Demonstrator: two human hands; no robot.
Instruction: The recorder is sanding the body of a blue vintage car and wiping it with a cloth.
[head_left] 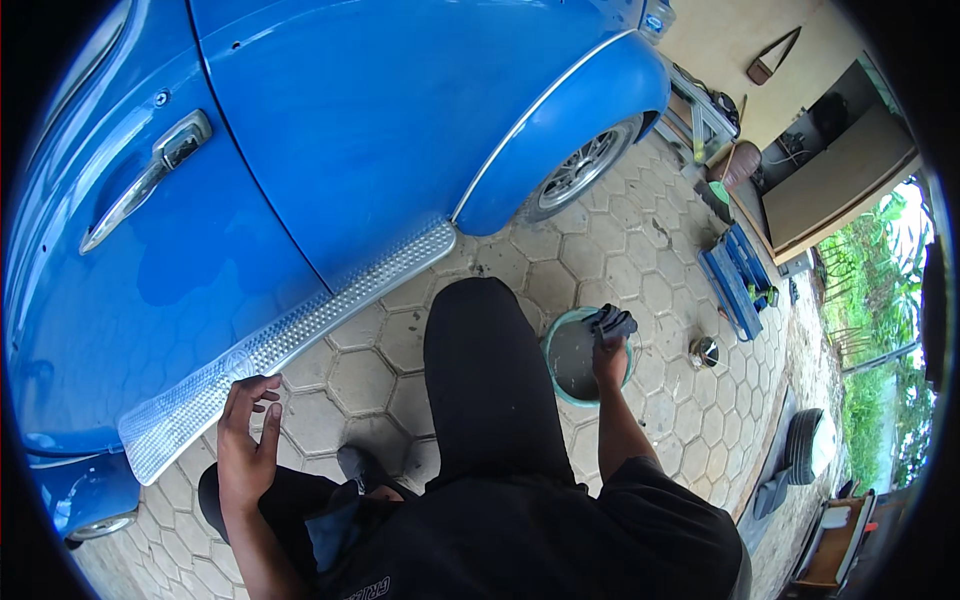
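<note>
A wadded dark cloth (612, 322) is gripped in my right hand (609, 360), over the right rim of a light green bucket (551, 372). Greyish water (573, 358) shows inside the bucket. My left hand (250, 425) is raised with its fingers loosely apart and nothing in it, close to the silver studded running board (300, 333) of a blue car (330, 120). Whether those fingertips touch the board I cannot tell. A darker, wet-looking patch (190, 250) marks the car door below its chrome handle (150, 185).
Hexagonal paving (370, 385) lies around my bent knees. The car's front wheel (590, 165) is ahead. To the right are a blue toolbox (735, 282), a small round tin (704, 351) and a loose tyre (800, 447). A wooden cabinet (840, 190) stands at the far right.
</note>
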